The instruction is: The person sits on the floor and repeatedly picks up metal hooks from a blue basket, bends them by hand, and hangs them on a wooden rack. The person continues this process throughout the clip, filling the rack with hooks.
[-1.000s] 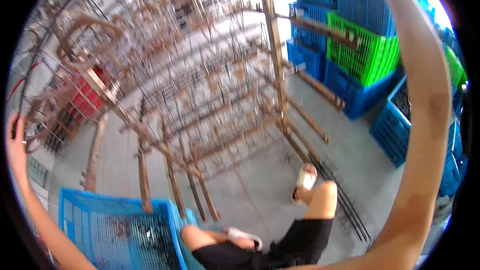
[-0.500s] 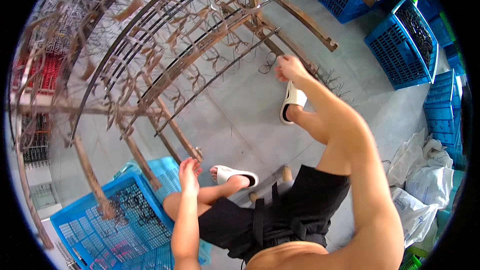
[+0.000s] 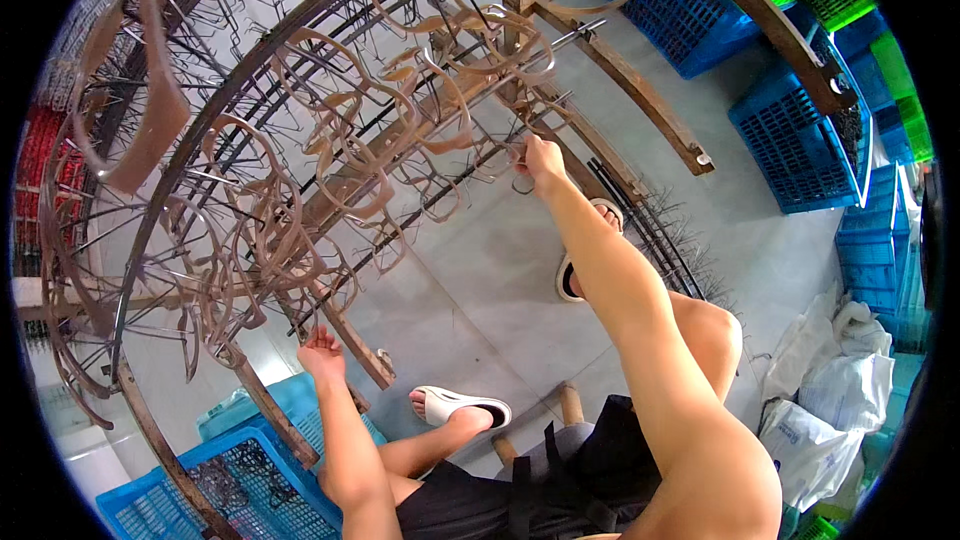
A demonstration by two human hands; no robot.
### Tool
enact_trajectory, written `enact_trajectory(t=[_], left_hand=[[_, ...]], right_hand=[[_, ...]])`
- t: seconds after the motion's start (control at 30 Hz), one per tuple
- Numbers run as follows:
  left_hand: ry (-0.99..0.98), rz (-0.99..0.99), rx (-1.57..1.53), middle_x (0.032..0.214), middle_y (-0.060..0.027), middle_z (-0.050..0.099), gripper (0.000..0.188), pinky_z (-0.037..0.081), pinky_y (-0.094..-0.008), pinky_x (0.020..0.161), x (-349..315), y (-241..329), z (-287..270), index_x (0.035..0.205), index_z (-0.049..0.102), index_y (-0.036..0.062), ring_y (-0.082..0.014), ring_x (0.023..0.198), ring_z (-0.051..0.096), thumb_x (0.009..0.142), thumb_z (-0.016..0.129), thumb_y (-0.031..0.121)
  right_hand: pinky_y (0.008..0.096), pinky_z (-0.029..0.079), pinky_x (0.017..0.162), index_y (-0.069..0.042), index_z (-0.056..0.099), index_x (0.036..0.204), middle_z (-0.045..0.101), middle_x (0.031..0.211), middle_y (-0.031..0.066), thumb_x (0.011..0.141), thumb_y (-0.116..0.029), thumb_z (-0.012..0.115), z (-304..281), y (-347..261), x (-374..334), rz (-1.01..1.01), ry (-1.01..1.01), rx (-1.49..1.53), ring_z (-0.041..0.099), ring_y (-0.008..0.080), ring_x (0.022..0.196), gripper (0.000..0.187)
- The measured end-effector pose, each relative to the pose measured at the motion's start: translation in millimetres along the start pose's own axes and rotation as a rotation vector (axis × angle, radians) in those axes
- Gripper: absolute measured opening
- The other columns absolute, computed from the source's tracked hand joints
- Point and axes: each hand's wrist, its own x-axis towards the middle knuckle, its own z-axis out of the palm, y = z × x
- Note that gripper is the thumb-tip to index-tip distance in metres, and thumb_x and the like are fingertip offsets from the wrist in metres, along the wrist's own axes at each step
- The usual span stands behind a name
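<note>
Brown loops [image 3: 440,130] hung on a spiked rack, right hand at work among them.

Brown loop [image 3: 505,155] hung from a rack bar [image 3: 545,60] at the far end of the stretched right arm, ahead and above the knees; that bar ran up and to the right. Right hand [image 3: 540,158] was the nearer one, fingers pinched at the loop, though the grip itself was too small to read for sure. Left hand [image 3: 322,352] hung low, well apart from it, half open and holding nothing, near a wooden leg [image 3: 350,340] of the rack, above a blue crate [image 3: 230,470].
</note>
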Motion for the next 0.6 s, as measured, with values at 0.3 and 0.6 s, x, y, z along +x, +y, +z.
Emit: enact_trajectory(t=[0.3, 0.6], left_hand=[[0.019, 0.046, 0.171, 0.063, 0.0057, 0.052, 0.018, 0.027, -0.0192, 0.037, 13, 10, -23, 0.073, 0.052, 0.0144, -0.0042, 0.048, 0.044, 0.087, 0.056, 0.026], [0.014, 0.151, 0.064, 0.060, 0.0070, 0.044, 0.017, 0.026, -0.0180, 0.039, -129, 1, -29, 0.074, 0.052, 0.0127, -0.0037, 0.046, 0.036, 0.082, 0.060, 0.026]], right_hand=[[0.0301, 0.038, 0.055, 0.001, 0.059, 0.066, 0.057, 0.063, 0.0076, 0.081, -0.022, 0.047, -53, 26, -126, -0.071, 0.105, 0.183, 0.049, 0.0169, 0.058, 0.030], [0.0267, 0.045, 0.060, 0.002, 0.064, 0.082, 0.065, 0.078, 0.0093, 0.085, -0.021, 0.046, -119, -49, -302, -0.540, 0.405, 0.032, 0.057, 0.0154, 0.068, 0.030]])
